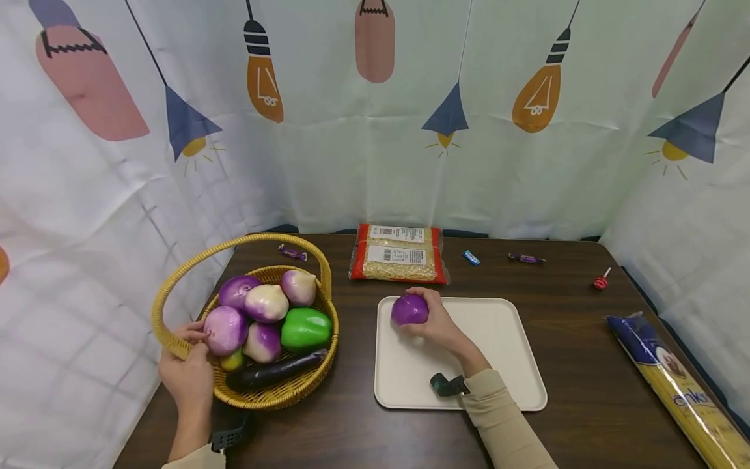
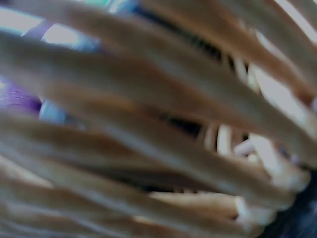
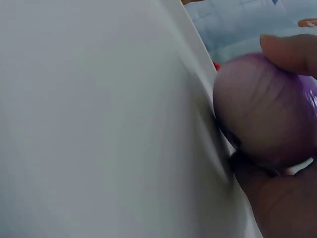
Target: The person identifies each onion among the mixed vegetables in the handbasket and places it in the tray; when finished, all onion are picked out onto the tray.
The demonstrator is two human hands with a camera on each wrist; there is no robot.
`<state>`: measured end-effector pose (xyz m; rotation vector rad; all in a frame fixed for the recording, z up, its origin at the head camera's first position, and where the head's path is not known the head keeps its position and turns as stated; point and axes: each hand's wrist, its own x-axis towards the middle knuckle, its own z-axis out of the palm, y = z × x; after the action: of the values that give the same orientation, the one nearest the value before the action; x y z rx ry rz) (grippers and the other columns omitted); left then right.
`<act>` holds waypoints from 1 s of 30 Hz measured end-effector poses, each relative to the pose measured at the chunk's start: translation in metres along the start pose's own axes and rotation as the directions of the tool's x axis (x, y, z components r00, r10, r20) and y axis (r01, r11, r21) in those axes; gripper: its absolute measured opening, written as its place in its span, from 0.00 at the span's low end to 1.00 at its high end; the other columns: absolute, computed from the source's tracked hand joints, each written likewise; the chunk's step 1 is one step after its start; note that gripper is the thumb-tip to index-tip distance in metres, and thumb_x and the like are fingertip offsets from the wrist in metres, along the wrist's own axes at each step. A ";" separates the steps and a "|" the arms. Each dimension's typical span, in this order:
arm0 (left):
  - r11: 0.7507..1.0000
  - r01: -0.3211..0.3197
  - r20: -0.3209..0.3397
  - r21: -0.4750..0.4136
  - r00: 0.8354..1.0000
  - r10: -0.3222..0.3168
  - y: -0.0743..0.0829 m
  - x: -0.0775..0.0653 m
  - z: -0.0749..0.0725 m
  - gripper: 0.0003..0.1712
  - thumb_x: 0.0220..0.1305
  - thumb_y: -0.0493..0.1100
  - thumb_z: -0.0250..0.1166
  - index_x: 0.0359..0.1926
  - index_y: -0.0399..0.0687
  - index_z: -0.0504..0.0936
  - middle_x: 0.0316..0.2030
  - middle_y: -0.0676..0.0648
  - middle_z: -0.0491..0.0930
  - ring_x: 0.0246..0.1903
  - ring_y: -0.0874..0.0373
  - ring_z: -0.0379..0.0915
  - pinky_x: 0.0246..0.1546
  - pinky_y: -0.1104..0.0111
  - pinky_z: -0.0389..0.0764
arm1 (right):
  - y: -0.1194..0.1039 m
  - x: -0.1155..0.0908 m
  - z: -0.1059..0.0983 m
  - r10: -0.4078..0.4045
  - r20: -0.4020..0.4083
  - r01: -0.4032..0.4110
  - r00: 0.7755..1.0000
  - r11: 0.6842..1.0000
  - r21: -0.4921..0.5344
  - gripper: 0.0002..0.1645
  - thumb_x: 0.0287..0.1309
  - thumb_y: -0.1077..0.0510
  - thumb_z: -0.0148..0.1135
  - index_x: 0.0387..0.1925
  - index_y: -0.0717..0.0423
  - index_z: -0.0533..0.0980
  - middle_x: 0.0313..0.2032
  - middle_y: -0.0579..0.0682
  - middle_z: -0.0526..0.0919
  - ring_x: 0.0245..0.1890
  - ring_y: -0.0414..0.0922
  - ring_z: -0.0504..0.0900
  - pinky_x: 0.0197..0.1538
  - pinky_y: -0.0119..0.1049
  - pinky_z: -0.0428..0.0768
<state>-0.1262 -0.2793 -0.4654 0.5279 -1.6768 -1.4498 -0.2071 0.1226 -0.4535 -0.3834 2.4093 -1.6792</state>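
Note:
My right hand (image 1: 436,322) grips a purple onion (image 1: 409,309) at the upper left part of a white tray (image 1: 486,352). In the right wrist view the thumb and a finger lie around the streaked onion (image 3: 265,109), close to the tray surface (image 3: 99,119). My left hand (image 1: 189,374) holds the yellow wicker basket (image 1: 275,398) at its left side, where the handle meets the rim; its fingertips are beside a pale purple onion (image 1: 225,330). Woven strands (image 2: 148,109) fill the left wrist view, blurred, hiding the hand there.
Purple-and-white vegetables (image 1: 266,303), a green bell pepper (image 1: 306,327) and an eggplant (image 1: 277,370) lie in the basket. A grain bag (image 1: 398,254) stands behind the tray. Wrapped candies (image 1: 471,258) and a lollipop (image 1: 601,282) lie farther back. A pasta pack (image 1: 682,391) is at right.

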 end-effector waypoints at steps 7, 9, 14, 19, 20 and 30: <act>1.000 -0.020 -0.002 0.021 1.000 0.020 0.000 0.000 -0.001 0.05 0.55 0.24 0.53 0.32 0.22 0.74 0.36 0.57 0.83 0.43 0.62 0.76 0.47 0.75 0.68 | 0.038 0.015 0.004 -0.050 0.017 0.051 0.999 0.998 -0.023 0.48 0.43 0.63 0.78 0.67 0.51 0.65 0.64 0.57 0.67 0.61 0.59 0.70 0.60 0.56 0.71; 0.999 -0.023 -0.002 0.024 1.000 0.023 0.000 0.000 -0.001 0.05 0.55 0.24 0.53 0.32 0.22 0.74 0.36 0.57 0.83 0.43 0.62 0.76 0.48 0.75 0.68 | 0.040 0.015 0.003 -0.055 0.026 0.056 0.998 0.998 -0.033 0.49 0.43 0.63 0.78 0.68 0.50 0.65 0.64 0.56 0.68 0.60 0.58 0.72 0.60 0.55 0.72; 1.000 -0.024 -0.004 0.015 1.000 0.024 0.001 -0.001 -0.001 0.05 0.53 0.23 0.53 0.31 0.22 0.74 0.36 0.56 0.83 0.43 0.62 0.76 0.48 0.75 0.69 | 0.035 0.013 -0.002 -0.056 0.057 0.062 0.997 0.993 -0.096 0.52 0.45 0.57 0.78 0.71 0.52 0.61 0.65 0.58 0.66 0.60 0.58 0.72 0.58 0.52 0.74; 0.999 -0.031 -0.009 0.011 0.999 0.031 0.001 -0.002 -0.001 0.06 0.53 0.23 0.52 0.31 0.22 0.75 0.36 0.55 0.83 0.43 0.62 0.76 0.47 0.75 0.69 | 0.017 0.008 -0.011 -0.126 -0.020 0.122 0.992 0.982 -0.144 0.44 0.53 0.54 0.73 0.69 0.56 0.63 0.66 0.58 0.65 0.64 0.61 0.68 0.62 0.55 0.70; 0.999 -0.032 -0.011 0.010 0.999 0.032 0.001 -0.002 -0.002 0.06 0.53 0.23 0.52 0.31 0.22 0.75 0.36 0.55 0.83 0.43 0.62 0.76 0.47 0.75 0.69 | 0.011 0.007 -0.011 -0.144 -0.053 0.136 0.988 0.981 -0.139 0.41 0.55 0.55 0.72 0.67 0.56 0.65 0.65 0.56 0.66 0.64 0.60 0.69 0.63 0.55 0.69; 0.999 -0.038 -0.016 -0.015 0.999 0.038 0.001 -0.003 -0.001 0.06 0.54 0.22 0.52 0.31 0.20 0.75 0.35 0.54 0.82 0.42 0.61 0.76 0.49 0.74 0.68 | -0.071 -0.019 0.070 -0.375 -0.070 0.380 0.925 0.917 0.117 0.16 0.57 0.72 0.63 0.48 0.70 0.77 0.48 0.65 0.80 0.47 0.57 0.79 0.51 0.51 0.79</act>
<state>-0.1237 -0.2770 -0.4659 0.4959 -1.6538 -1.4264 -0.1612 0.0425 -0.4115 -0.8455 2.3532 -2.0034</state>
